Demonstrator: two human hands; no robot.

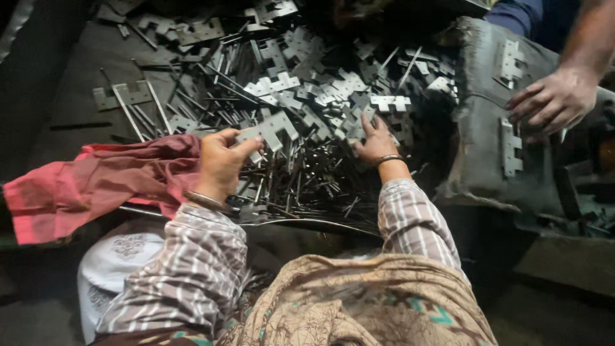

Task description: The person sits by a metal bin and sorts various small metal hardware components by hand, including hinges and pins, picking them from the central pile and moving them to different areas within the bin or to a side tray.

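the left hand (221, 160) is pinched shut on a notched metal plate (269, 130), thumb and fingers clamped on its near end, holding it just above the near edge of the heap of plates and pins (301, 96). the right hand (375, 140) lies with fingers spread apart, flat on the heap near its right side, gripping nothing. thin metal pins (288, 179) lie thick between the two hands. a red cloth (96, 182) is bunched at the left edge, touching the left wrist. another person's hand (554, 99) rests on a grey padded block (480, 154) at the far right, beside a plate (510, 147) lying on it.
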